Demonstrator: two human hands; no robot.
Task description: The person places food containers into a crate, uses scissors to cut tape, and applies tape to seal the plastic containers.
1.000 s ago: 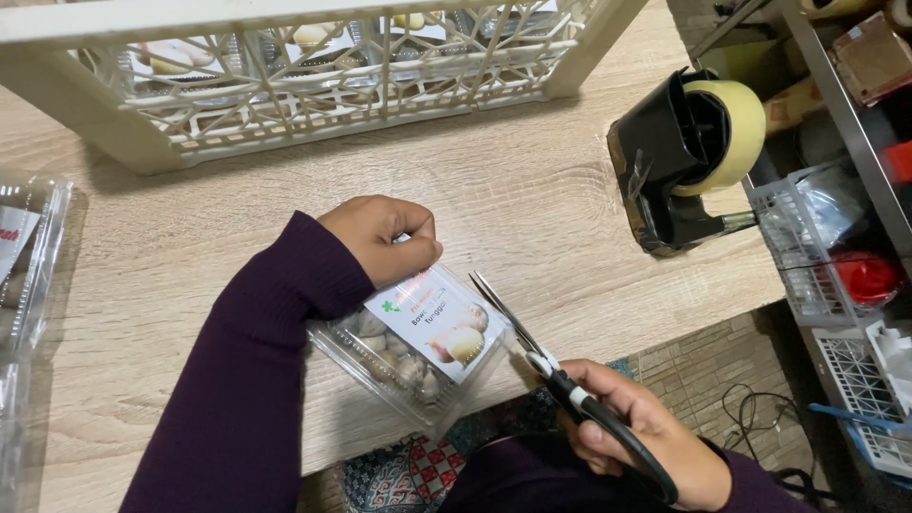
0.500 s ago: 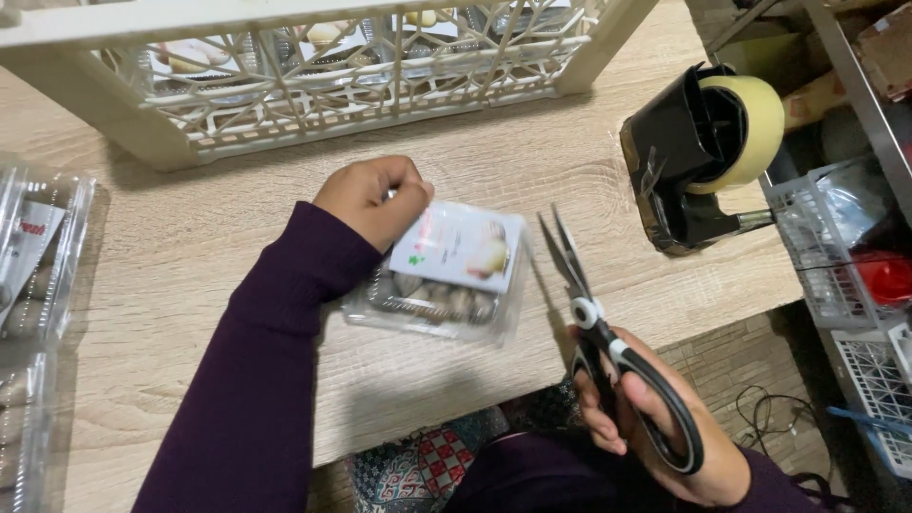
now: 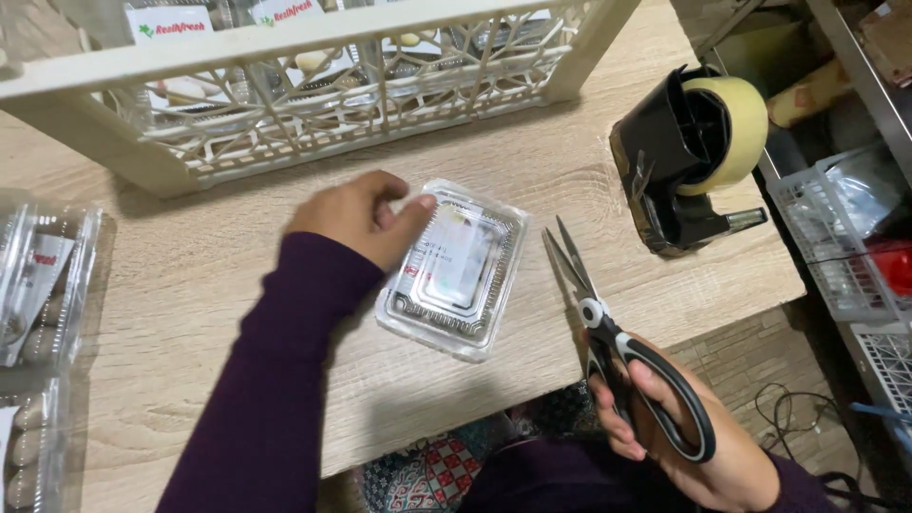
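The left hand (image 3: 356,220) rests on the near-left corner of a clear plastic clamshell pack with a white printed label (image 3: 454,268), its fingers (image 3: 410,217) curled and the thumb pressing down on the lid edge, which pins the pack flat against the pale wood-grain surface (image 3: 237,313) so it cannot slide. The pack lies slightly askew in the middle of the surface, between the two hands; what it contains is hard to make out through the label and glare, so I leave that open. The right hand (image 3: 679,432) sits off the front edge of the surface, fingers threaded through the black loop handles of a pair of steel scissors (image 3: 608,332) and clasped around them; the blades are parted a little and point up toward the pack, just beside its right edge without touching it. Behind the pack stands a cream-coloured plastic lattice crate (image 3: 313,95) holding more labelled clear packs, within easy reach of the left arm. Further clear packs (image 3: 38,313) lie at the far left edge. A black weighted tape dispenser carrying a roll of tan tape (image 3: 693,157) stands at the right rear of the surface, well apart from the scissors.
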